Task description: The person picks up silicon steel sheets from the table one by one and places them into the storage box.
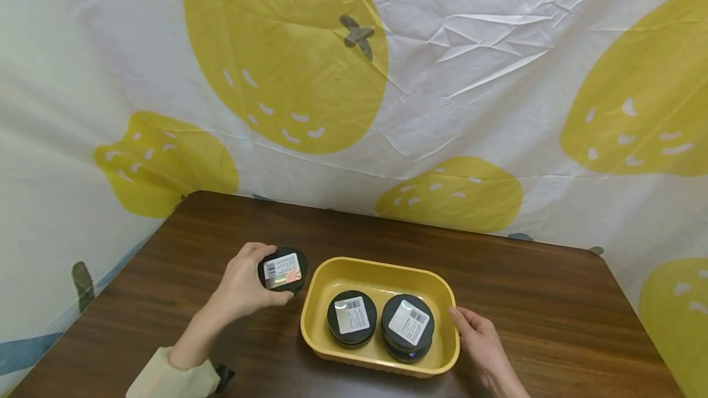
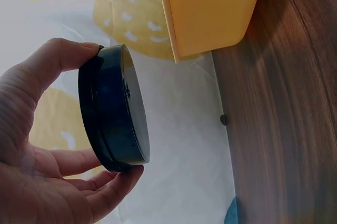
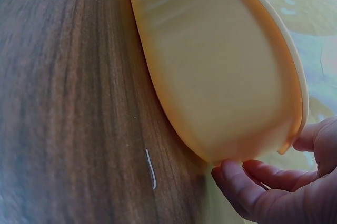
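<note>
My left hand [image 1: 247,283] pinches a round black tin [image 1: 283,270] by its edge, thumb on one side and fingers on the other, left of a yellow basin [image 1: 381,266]. A white label with a barcode faces up on the tin. In the left wrist view the tin [image 2: 113,108] stands on edge, with the basin [image 2: 210,13] beyond it. My right hand [image 1: 480,339] grips the right rim of the basin between thumb and fingers. Inside the basin sit two stacks of black tins, a left stack [image 1: 351,317] and a right stack [image 1: 408,326], both topped with white labels.
The basin stands on a dark brown wooden table [image 1: 553,300]. A white cloth [image 1: 464,78] printed with yellow fruit hangs behind the table's far edge. A small white thread-like strip [image 3: 151,169] lies on the wood near the basin in the right wrist view.
</note>
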The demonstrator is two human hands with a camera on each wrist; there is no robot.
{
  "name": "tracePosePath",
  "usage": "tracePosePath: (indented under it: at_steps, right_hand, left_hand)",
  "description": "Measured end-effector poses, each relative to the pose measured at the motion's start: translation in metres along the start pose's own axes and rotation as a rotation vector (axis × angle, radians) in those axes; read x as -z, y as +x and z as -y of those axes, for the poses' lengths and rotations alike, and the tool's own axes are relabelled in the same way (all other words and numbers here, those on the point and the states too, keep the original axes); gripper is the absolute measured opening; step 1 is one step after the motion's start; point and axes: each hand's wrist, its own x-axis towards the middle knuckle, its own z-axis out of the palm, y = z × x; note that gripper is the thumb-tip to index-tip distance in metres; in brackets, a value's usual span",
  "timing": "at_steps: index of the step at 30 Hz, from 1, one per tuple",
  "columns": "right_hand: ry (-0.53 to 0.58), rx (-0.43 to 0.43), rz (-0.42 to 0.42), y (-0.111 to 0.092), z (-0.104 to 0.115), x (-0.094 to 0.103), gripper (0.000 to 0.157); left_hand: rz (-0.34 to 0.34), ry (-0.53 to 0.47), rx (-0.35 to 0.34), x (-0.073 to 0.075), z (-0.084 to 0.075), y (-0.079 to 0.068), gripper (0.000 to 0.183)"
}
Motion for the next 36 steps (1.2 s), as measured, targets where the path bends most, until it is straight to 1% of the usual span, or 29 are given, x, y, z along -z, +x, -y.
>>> tracePosePath:
  at_steps: [10, 17, 22, 30, 36]
  right_hand:
    - [0.000, 0.011, -0.001, -0.002, 0.000, 0.000, 0.046]
    - [0.016, 0.003, -0.003, -0.002, 0.000, 0.000, 0.043]
    - [0.025, 0.006, 0.001, -0.002, -0.001, 0.001, 0.044]
    - [0.024, 0.011, -0.015, -0.002, 0.000, -0.001, 0.042]
    - [0.023, 0.012, -0.016, -0.003, 0.001, -0.001, 0.042]
  left_hand:
    - [0.003, 0.000, -0.013, -0.007, -0.004, 0.001, 0.078]
    - [0.020, -0.021, -0.013, -0.013, -0.010, 0.002, 0.078]
    - [0.027, -0.027, -0.019, -0.016, -0.014, 0.004, 0.079]
    - [0.051, -0.046, -0.022, -0.025, -0.022, 0.006, 0.078]
    - [0.068, -0.046, -0.020, -0.027, -0.028, 0.007, 0.078]
